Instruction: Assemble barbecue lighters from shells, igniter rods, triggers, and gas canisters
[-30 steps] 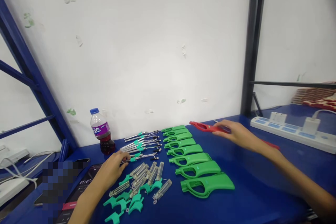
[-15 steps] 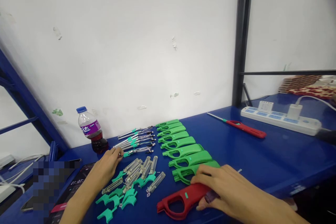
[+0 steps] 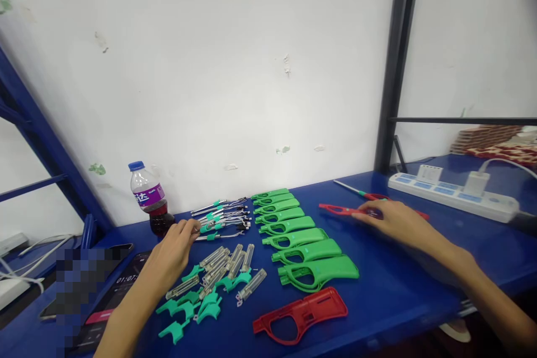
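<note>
My left hand (image 3: 178,243) is closed with its fingertips on the end of a metal lighter tube (image 3: 207,228) with a teal collar, in a row of similar tubes with wires (image 3: 235,215). My right hand (image 3: 390,221) grips a red lighter shell half (image 3: 335,210), held out over the table's right part. Another red shell half (image 3: 308,311) lies in front, its hollow inside facing up. Several green shell halves (image 3: 289,225) are lined up behind it. Clear fuel tanks (image 3: 226,265) and teal triggers (image 3: 207,307) lie loosely beneath my left hand.
A red lighter with a long metal tube (image 3: 346,187) lies partly behind my right hand. A white power strip (image 3: 453,196) is at the right back. Against the wall stands a drink bottle (image 3: 151,201); phones (image 3: 119,279) lie at left on the blue table (image 3: 403,285).
My right hand has moved away to the upper right, carrying a red shell half and leaving the other half in front. My left hand has shifted slightly up among the metal tubes.
</note>
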Demonstrator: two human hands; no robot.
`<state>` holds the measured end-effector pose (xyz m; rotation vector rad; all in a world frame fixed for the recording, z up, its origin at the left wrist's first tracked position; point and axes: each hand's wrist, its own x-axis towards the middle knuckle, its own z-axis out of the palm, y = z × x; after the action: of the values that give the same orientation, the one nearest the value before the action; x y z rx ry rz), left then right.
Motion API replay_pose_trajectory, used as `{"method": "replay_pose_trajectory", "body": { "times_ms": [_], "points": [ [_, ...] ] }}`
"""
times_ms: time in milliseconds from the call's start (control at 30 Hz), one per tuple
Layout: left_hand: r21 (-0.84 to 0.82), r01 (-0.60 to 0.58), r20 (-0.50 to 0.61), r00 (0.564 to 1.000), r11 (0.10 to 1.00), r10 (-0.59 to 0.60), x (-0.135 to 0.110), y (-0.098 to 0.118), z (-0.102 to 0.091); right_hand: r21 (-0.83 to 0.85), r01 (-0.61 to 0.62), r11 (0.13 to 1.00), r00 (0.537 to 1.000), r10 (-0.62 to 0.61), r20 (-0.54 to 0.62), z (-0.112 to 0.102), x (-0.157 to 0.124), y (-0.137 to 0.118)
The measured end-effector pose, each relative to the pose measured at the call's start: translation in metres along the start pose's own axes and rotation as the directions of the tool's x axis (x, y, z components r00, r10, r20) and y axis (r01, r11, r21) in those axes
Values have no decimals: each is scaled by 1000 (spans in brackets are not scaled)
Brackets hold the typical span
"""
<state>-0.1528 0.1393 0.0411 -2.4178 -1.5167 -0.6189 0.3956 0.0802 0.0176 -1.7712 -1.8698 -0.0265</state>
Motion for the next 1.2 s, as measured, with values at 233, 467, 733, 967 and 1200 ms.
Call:
{"method": "replay_pose_trajectory", "body": {
  "times_ms": [233,467,733,967,1200],
  "points": [
    [19,-52,-72,996,998,53,1,3,-1,2,61,998,998,-61,-29,17,1,9],
    [57,-120,-148,981,991,127,2,4,1,58,190,980,981,-192,40,29,-14,-20],
    [149,-93,-268,954,984,131,0,9,-2,130,249,960,968,-247,-34,22,-20,-26],
    [169,-102,-356,921,980,157,-1,15,-4,150,247,957,956,-214,-202,20,-22,-26],
    [194,-129,-400,895,973,198,0,19,-4,177,183,967,947,-124,-297,23,-35,-19]
  ]
}}
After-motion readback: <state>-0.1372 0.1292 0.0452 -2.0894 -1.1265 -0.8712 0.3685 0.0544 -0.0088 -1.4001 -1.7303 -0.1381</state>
